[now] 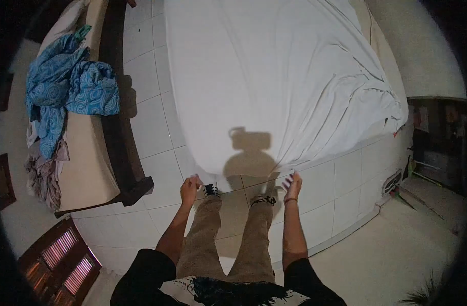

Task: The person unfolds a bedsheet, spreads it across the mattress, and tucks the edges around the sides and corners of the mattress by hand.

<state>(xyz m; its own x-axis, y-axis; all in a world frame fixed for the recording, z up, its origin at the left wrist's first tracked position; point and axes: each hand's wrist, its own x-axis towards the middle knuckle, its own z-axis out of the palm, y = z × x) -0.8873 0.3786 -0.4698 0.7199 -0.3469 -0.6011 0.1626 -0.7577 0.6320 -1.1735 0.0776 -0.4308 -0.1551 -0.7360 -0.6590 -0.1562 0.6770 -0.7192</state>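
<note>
A white sheet (243, 66) covers the bed ahead of me, its near edge hanging close to my feet. On its right side the cloth is bunched into creases. My left hand (190, 189) is held out near the sheet's lower left corner, fingers loosely bent and apart, with nothing visible in them. Close to the sheet's near edge, my right hand (292, 185) is raised with its fingers spread, and it appears to hold nothing. Whether either hand touches the cloth is hard to make out.
A second bed with a dark wooden frame (136, 191) stands at the left. Blue patterned cloth (72, 81) and a greyish crumpled cloth (47, 173) lie on it. Tiled floor (159, 122) runs between the beds. A dark shelf opening (437, 132) is at the right.
</note>
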